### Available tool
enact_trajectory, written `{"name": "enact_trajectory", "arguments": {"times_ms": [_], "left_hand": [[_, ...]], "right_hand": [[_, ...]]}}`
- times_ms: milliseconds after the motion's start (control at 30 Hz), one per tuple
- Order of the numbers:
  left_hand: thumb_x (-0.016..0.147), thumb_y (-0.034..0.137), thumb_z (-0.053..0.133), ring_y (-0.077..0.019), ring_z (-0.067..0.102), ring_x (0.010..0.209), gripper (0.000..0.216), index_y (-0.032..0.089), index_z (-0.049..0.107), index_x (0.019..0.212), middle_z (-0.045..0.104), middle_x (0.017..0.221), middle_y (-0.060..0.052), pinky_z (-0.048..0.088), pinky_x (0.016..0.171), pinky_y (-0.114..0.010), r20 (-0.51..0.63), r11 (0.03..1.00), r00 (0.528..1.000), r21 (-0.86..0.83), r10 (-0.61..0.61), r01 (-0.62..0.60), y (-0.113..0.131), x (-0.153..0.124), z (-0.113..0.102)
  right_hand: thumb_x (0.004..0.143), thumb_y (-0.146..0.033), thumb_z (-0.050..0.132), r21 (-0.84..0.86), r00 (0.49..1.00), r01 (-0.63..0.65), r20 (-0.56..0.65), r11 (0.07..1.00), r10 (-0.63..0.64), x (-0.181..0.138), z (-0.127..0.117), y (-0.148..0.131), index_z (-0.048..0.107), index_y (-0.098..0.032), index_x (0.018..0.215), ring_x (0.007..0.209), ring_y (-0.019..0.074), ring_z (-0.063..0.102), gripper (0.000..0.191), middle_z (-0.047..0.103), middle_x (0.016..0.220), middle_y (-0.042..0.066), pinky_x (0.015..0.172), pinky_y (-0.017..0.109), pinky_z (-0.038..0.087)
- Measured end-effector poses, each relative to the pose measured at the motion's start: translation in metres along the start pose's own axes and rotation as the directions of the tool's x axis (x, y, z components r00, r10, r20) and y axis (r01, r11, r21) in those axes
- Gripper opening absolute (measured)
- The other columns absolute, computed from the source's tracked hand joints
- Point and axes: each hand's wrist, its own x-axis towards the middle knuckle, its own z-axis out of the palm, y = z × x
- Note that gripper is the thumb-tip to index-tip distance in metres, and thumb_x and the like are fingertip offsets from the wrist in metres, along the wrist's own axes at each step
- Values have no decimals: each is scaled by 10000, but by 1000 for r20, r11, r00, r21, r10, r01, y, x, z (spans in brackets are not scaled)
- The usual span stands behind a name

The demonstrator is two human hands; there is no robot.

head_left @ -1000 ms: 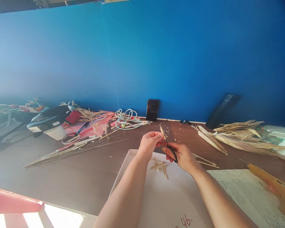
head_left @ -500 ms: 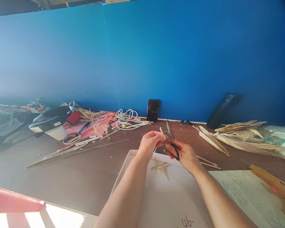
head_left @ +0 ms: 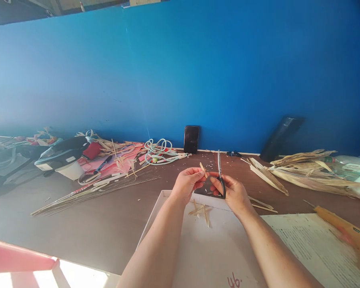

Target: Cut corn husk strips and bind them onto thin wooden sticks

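Note:
Between the thumb and fingers of my left hand (head_left: 188, 184) is a short pale strip of dried husk (head_left: 203, 169), its tip pointing up. My right hand (head_left: 231, 191) is closed round the black handles of a pair of scissors (head_left: 219, 164), whose blades point away from me. The fingertips of both hands are close together above the far edge of a white box lid (head_left: 198, 252). Inside the lid, just below my hands, lie several small straw-coloured pieces (head_left: 204, 212), some of them crossed.
A phone (head_left: 191, 139) leans on the blue wall. Dried husks (head_left: 309, 176) and a dark cylinder (head_left: 280, 138) are at right, above a printed sheet (head_left: 309, 240) and a wooden-handled tool (head_left: 339, 224). Leftward lie a pale cord (head_left: 159, 152), thin wires (head_left: 108, 192) and a cap (head_left: 63, 154).
The scissors have turned in my right hand, their blades now pointing more directly away. My left hand still grips the strip. The view has shifted slightly.

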Motion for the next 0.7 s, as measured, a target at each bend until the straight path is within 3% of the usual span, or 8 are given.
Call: {"name": "enact_trajectory", "arguments": {"times_ms": [300, 700], "left_hand": [[627, 330, 728, -30, 465, 550, 287, 115, 666, 807, 590, 714, -28, 363, 468, -132, -47, 999, 998, 39, 38, -36, -2, 2, -1], [667, 303, 696, -50, 537, 602, 251, 112, 630, 814, 644, 853, -81, 415, 485, -128, -68, 994, 996, 93, 59, -52, 0, 3, 1]], "right_hand": [[699, -464, 657, 37, 1000, -4, 26, 999, 3, -1, 2, -2, 628, -175, 1089, 612, 161, 611, 487, 645, 644, 9, 570, 265, 489], [712, -456, 647, -2, 998, -27, 65, 1000, 27, -1, 3, 1, 605, -172, 1120, 625, 171, 619, 498, 655, 648, 19, 572, 267, 480]]}}
